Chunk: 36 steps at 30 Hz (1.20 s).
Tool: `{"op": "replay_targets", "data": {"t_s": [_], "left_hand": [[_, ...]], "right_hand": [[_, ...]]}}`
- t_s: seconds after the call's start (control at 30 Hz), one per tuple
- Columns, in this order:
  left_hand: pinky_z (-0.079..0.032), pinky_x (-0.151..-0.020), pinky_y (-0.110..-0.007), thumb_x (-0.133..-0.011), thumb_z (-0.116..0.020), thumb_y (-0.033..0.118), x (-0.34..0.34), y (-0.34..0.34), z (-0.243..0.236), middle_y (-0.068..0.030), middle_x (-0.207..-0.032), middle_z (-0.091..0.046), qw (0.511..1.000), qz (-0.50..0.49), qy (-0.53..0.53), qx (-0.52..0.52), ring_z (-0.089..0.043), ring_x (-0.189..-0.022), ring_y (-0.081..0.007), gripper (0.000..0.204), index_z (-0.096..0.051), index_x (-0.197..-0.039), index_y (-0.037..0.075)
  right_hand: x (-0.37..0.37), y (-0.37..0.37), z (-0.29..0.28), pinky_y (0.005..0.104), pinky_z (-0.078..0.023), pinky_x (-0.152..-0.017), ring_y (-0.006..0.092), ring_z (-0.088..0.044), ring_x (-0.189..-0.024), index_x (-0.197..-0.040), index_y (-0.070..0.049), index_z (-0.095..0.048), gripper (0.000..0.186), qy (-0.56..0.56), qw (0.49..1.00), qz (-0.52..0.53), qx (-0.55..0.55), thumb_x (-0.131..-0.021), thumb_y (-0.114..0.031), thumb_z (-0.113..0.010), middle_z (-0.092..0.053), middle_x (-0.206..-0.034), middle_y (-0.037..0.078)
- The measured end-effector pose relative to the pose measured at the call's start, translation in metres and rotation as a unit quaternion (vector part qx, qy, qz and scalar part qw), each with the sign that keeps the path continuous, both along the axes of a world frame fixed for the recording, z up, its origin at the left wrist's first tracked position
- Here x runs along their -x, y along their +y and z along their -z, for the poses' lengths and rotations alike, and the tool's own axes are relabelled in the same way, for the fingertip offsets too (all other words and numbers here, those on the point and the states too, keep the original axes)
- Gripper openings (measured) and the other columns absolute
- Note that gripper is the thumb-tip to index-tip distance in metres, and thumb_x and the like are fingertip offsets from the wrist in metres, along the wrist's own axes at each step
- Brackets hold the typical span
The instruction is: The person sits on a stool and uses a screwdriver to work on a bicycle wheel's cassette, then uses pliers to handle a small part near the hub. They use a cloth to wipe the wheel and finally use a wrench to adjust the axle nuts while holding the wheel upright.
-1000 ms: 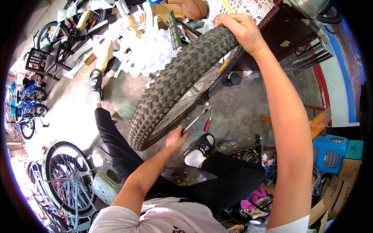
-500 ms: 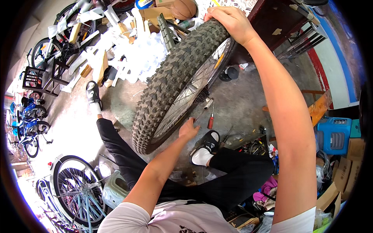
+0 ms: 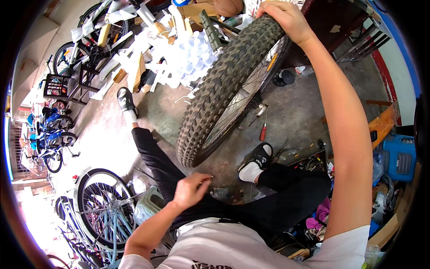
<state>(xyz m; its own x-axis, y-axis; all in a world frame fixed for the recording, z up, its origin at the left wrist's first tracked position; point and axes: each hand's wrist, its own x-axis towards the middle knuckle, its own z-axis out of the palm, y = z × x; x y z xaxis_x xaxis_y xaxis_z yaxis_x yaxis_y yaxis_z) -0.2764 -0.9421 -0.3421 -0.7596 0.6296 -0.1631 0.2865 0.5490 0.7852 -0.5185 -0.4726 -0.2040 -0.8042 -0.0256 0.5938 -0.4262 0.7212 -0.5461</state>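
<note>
A bicycle wheel with a knobbly black tyre stands tilted in front of me. Over its upper far edge my right hand is closed, gripping the tyre. My left hand is apart from the wheel, above my lap just below the tyre's near end. Its fingers are pinched together; a small dark tip shows at them, too small to name. On the wheel's right side the cogs show at the hub. A red-handled screwdriver lies on the floor beside them.
White foam and packing scraps are heaped beyond the wheel. Another bicycle's wheel stands at the lower left. Loose tools lie by my right foot, near a blue plastic stool. A dark cabinet is at the far right.
My left hand has drawn back from the wheel's hub side toward my lap. My right hand still grips the tyre. The whole view has shifted, so the wheel appears further right.
</note>
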Motion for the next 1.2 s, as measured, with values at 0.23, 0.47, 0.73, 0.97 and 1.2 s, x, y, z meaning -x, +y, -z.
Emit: {"op": "replay_targets", "data": {"t_s": [0.23,0.47,0.73,0.97,1.2], "left_hand": [[-0.056,-0.068,-0.037,-0.094,-0.068,0.009,-0.004,-0.121,-0.049,-0.0145,-0.085,-0.071,0.977,-0.145,0.025,0.151,-0.071,-0.076,-0.0309,0.007,-0.071,-0.097,0.003],[-0.056,-0.091,-0.051,-0.091,-0.056,0.048,-0.145,-0.233,-0.044,-0.0214,-0.113,-0.074,0.784,0.152,-0.412,0.439,-0.071,-0.104,-0.0394,0.045,-0.076,-0.11,0.012],[-0.059,-0.086,-0.042,-0.093,-0.059,0.044,-0.188,-0.214,-0.074,-0.0175,-0.108,-0.076,0.864,0.117,-0.44,0.217,-0.074,-0.101,-0.0308,0.041,-0.076,-0.114,0.013],[-0.059,-0.084,-0.04,-0.093,-0.059,0.043,-0.167,-0.209,-0.075,-0.0161,-0.107,-0.076,0.856,0.107,-0.456,0.218,-0.074,-0.1,-0.0289,0.04,-0.076,-0.115,0.014],[-0.059,-0.083,-0.038,-0.094,-0.06,0.042,-0.135,-0.211,-0.071,-0.0147,-0.106,-0.076,0.846,0.127,-0.463,0.232,-0.074,-0.099,-0.0269,0.039,-0.076,-0.115,0.014]], "right_hand": [[-0.015,0.002,-0.013,0.034,-0.048,-0.083,0.026,-0.067,-0.089,-0.091,-0.003,-0.07,0.04,-0.02,0.999,-0.014,-0.028,-0.096,-0.036,-0.049,-0.072,-0.091,0.011],[-0.011,0.002,-0.01,0.0336,-0.046,-0.096,0.0255,-0.066,-0.102,-0.091,0.0,-0.071,0.036,-0.063,0.997,-0.035,0.014,-0.098,-0.029,-0.051,-0.074,-0.101,0.011],[-0.01,-0.002,-0.015,0.0315,-0.045,-0.092,0.0226,-0.063,-0.096,-0.089,0.002,-0.066,0.035,-0.066,0.996,-0.055,0.014,-0.1,-0.025,-0.047,-0.07,-0.095,0.01],[-0.011,0.005,-0.01,0.03,-0.046,-0.092,0.0207,-0.065,-0.096,-0.087,0.003,-0.068,0.039,-0.077,0.994,-0.074,0.038,-0.1,-0.029,-0.05,-0.071,-0.098,0.01],[-0.021,0.001,-0.01,0.0343,-0.047,-0.092,0.0258,-0.066,-0.098,-0.086,0.0,-0.071,0.037,-0.056,0.997,-0.028,0.044,-0.097,-0.03,-0.053,-0.072,-0.095,0.013]]}}
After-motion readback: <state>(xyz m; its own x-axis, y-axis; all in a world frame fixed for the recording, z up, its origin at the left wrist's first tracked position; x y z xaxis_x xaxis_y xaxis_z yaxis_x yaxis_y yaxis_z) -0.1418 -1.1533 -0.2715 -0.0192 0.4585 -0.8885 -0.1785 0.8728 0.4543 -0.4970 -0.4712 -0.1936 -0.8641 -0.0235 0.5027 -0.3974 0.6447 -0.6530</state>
